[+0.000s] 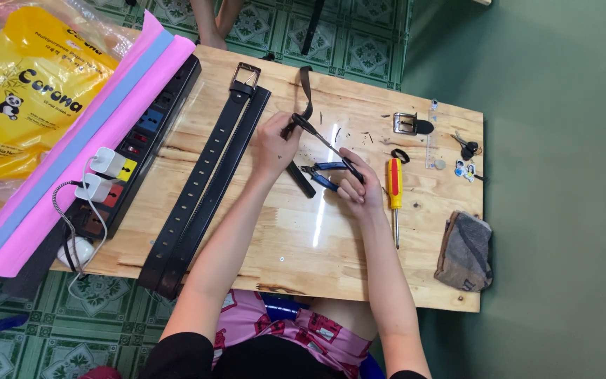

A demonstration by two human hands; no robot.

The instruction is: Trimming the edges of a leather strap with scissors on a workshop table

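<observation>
My left hand [275, 144] pinches the end of a narrow dark leather strap [306, 88] that runs away over the table's far edge. My right hand [358, 184] grips the handles of black scissors [320, 138], whose blades reach up to the strap at my left fingers. Blue-handled pliers [322, 173] lie on the wooden table [296, 238] just below the scissors, beside a short black strap piece [301, 180]. A long black belt [205, 186] with a metal buckle lies folded to the left of my left hand.
A yellow-and-red screwdriver [394, 196], a loose buckle [409, 124], a clear ruler [431, 133], keys [466, 147] and a folded grey cloth [466, 251] lie on the right. A black power strip [131, 151] with white chargers, pink foam sheets [71, 154] and a yellow bag [26, 91] occupy the left.
</observation>
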